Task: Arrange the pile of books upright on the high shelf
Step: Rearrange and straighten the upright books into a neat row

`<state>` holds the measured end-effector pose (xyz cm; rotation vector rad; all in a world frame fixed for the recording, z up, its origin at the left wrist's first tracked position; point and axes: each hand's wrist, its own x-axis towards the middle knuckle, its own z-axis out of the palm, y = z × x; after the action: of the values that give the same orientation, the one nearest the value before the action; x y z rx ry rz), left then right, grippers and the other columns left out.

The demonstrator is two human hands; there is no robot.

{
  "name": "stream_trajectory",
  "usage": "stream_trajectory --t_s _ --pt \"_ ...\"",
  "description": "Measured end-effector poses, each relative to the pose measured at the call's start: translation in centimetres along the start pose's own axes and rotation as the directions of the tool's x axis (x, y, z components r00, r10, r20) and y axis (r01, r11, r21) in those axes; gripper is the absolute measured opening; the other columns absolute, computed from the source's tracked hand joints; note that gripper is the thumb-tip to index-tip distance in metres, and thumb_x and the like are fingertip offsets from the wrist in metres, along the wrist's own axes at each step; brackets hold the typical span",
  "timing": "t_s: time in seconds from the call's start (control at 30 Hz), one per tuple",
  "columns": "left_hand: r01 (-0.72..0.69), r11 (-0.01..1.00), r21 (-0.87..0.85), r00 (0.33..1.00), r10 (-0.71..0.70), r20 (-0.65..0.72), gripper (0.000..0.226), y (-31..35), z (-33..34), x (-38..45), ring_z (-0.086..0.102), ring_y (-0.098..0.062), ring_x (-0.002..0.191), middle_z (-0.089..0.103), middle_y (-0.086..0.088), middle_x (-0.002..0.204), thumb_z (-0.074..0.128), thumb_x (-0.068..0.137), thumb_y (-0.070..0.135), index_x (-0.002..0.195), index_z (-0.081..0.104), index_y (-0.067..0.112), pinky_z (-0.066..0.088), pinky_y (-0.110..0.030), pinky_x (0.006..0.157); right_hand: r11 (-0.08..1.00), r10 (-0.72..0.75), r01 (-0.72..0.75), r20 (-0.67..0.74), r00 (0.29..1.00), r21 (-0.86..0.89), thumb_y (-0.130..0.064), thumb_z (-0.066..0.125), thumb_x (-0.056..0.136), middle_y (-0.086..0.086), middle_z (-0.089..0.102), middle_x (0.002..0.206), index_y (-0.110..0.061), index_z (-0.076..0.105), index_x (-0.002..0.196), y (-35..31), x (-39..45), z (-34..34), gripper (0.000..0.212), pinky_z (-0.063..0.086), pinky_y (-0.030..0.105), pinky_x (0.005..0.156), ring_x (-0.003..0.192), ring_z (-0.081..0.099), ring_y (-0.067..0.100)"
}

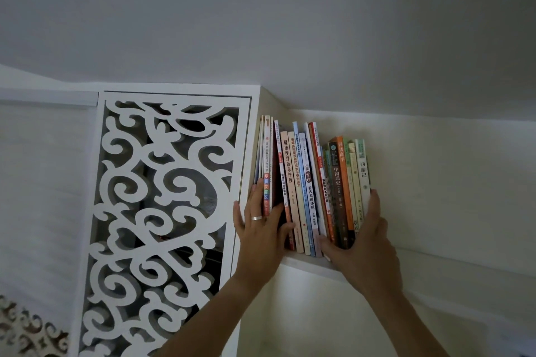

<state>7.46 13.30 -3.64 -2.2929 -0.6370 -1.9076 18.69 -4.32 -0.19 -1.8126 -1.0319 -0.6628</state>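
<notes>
White shelf [307,265] | upright books [307,182] at 12 o'clock, between my hands | left hand [261,226], right hand [359,243]: fingers straight, pressing the row's ends

We see the books [311,182] standing upright on the shelf [313,267] under the ceiling [261,23]. Our left hand [261,229] presses their left end beside the carved screen [162,211]; our right hand [365,246] presses flat against their right end.

Home interior, white carved lattice panel [162,211], wall shelf [313,266] of books [313,182]
</notes>
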Motion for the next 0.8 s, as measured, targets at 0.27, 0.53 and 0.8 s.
stream_trajectory --t_s 0.27,0.53,0.8 --pt "-0.019 0.992 0.123 1.000 0.020 -0.006 0.077 -0.3 -0.7 1.1 0.023 -0.033 0.156 0.011 -0.018 0.171 0.068 0.087 0.009 0.156 0.039 0.026 0.028 -0.069 0.116 1.000 0.016 -0.016 -0.013 1.000 0.006 -0.070 0.082 0.064 0.012 0.043 0.142 -0.038 -0.017 0.159 0.0 0.1 0.2 0.141 0.061 0.053 0.082 0.113 0.064 0.033" --pt "-0.077 0.995 -0.067 0.996 0.074 -0.048 0.050 3.9 -2.3 1.5 0.056 -0.016 0.123 0.050 -0.010 0.143 0.030 0.112 0.042 0.149 0.048 0.013 0.056 -0.033 0.094 1.000 -0.002 0.002 0.011 1.000 0.018 -0.079 0.078 0.061 0.009 0.041 0.142 -0.037 -0.015 0.160 0.5 0.3 0.1 0.141 0.062 0.050 0.079 0.113 0.064 0.031" --pt "0.456 0.642 -0.616 0.849 -0.108 0.517 0.064 2.8 -1.0 3.2 0.060 -0.005 0.130 0.060 0.012 0.144 0.050 0.101 0.052 0.158 0.034 0.029 0.053 -0.027 0.106 0.998 -0.009 0.007 0.036 0.999 0.059 -0.070 0.084 0.063 0.007 0.039 0.146 -0.042 -0.015 0.159 0.8 0.5 -0.1 0.141 0.061 0.054 0.085 0.118 0.062 0.031"
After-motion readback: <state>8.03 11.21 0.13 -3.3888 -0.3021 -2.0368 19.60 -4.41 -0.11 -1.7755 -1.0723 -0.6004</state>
